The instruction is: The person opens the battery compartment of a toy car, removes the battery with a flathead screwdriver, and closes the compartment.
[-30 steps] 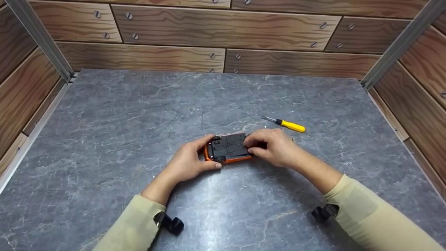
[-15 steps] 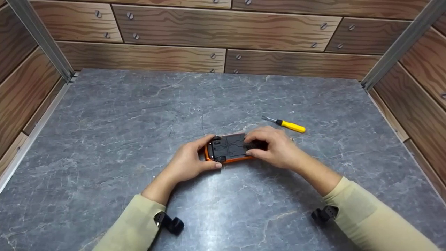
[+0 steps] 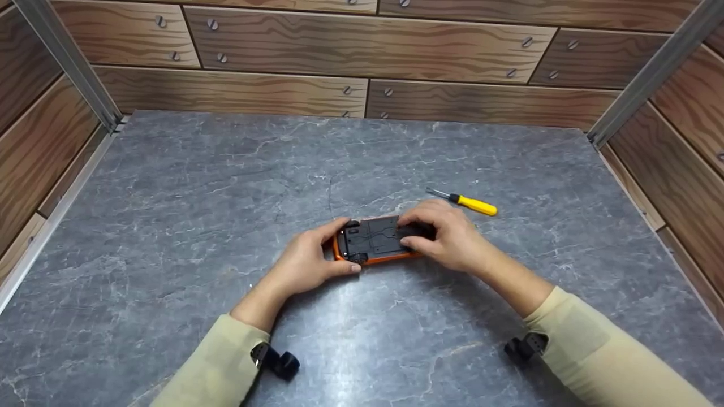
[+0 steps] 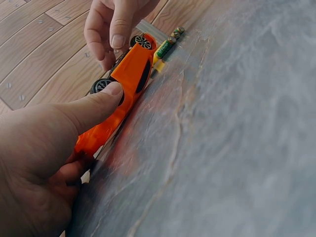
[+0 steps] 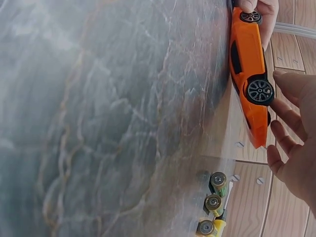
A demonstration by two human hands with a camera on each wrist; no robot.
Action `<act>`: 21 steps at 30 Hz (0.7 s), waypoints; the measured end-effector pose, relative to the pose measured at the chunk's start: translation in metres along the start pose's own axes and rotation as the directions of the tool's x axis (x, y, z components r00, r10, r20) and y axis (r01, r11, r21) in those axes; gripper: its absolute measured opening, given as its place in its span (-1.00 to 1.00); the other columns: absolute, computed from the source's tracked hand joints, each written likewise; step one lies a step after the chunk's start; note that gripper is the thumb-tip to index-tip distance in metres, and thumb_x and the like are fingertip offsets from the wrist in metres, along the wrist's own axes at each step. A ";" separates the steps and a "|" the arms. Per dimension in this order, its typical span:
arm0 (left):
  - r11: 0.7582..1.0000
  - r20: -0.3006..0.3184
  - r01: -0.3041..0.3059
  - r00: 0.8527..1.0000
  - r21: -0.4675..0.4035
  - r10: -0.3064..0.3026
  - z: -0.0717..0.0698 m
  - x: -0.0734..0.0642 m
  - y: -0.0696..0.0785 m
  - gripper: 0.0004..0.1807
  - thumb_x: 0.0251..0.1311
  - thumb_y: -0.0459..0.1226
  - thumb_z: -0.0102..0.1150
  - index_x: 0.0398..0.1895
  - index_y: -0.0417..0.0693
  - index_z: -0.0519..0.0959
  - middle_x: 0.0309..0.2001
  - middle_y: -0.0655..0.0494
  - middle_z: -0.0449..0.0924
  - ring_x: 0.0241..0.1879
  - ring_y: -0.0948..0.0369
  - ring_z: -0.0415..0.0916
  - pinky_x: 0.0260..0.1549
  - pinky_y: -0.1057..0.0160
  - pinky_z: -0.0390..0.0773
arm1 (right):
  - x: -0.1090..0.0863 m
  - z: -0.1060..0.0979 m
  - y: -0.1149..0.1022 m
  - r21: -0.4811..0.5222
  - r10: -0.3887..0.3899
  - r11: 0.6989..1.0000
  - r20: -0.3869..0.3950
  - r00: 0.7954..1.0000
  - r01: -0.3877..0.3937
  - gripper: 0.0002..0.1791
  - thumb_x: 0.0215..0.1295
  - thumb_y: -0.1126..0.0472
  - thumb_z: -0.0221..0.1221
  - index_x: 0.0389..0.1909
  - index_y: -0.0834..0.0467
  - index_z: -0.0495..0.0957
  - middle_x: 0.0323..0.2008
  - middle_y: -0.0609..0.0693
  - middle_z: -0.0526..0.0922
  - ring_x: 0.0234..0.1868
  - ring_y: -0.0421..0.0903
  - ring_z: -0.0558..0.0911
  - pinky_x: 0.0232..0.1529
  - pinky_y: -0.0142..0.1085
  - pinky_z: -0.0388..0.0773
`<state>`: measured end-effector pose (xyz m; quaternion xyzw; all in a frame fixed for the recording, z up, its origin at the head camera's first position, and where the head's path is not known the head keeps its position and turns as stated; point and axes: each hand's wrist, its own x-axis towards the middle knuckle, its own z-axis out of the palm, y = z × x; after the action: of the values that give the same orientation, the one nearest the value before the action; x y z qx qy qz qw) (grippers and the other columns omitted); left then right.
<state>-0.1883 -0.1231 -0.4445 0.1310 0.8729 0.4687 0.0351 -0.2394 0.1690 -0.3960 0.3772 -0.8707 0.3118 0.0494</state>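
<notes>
An orange toy car (image 3: pixel 376 240) lies upside down on the table, its black underside facing up. My left hand (image 3: pixel 305 257) grips its left end, with the thumb along the near side by a wheel. At the car's other end, my right hand (image 3: pixel 449 237) has its thumb and bent fingers over the underside, hiding that end in the head view. The right wrist view shows these fingers (image 5: pixel 291 123) spread loosely beside the car's underside, without gripping it. Green batteries (image 5: pixel 213 202) stand on the table near the right hand, which hides them from the head view.
A screwdriver (image 3: pixel 475 205) with a yellow handle lies behind the right hand, its shaft pointing left. Grey marbled tabletop (image 3: pixel 226 169) surrounds the car. Wood-patterned panels (image 3: pixel 367 45) and metal posts (image 3: pixel 645 73) bound the table at the back and sides.
My right hand's thumb and fingers have spread apart a little and shifted slightly over the car's right end. The left hand and the car stay almost in place.
</notes>
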 end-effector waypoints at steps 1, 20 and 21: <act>1.000 0.001 -0.002 1.000 0.001 0.002 0.000 0.000 0.000 0.06 0.03 -0.01 0.69 0.60 -0.02 0.37 0.49 -0.04 0.46 0.47 0.02 0.38 0.50 0.03 0.29 | 0.000 0.001 0.000 -0.001 0.009 1.000 0.002 1.000 -0.009 -0.69 0.26 0.17 0.52 0.00 0.07 0.76 0.06 -0.03 0.76 0.19 0.07 0.61 0.30 0.07 0.48; 1.000 0.008 0.003 1.000 -0.014 -0.003 0.000 0.001 0.000 0.06 0.04 -0.02 0.68 0.61 -0.03 0.36 0.50 -0.04 0.44 0.49 0.03 0.35 0.52 0.04 0.26 | 0.002 0.006 0.001 -0.013 0.020 1.000 0.037 0.999 -0.019 -0.70 0.29 0.19 0.49 0.02 0.07 0.75 0.18 0.02 0.72 0.29 0.13 0.56 0.38 0.11 0.42; 1.000 0.008 0.005 1.000 -0.015 -0.005 0.000 0.000 0.000 0.06 0.04 -0.02 0.68 0.61 -0.03 0.35 0.50 -0.04 0.43 0.49 0.03 0.35 0.52 0.04 0.26 | 0.002 0.006 0.001 -0.017 0.023 1.000 0.038 0.999 -0.023 -0.68 0.29 0.19 0.49 0.04 0.06 0.74 0.19 0.02 0.71 0.29 0.13 0.55 0.39 0.12 0.42</act>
<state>-0.1888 -0.1230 -0.4446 0.1305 0.8694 0.4749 0.0409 -0.2409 0.1647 -0.4009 0.3727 -0.8782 0.2980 0.0322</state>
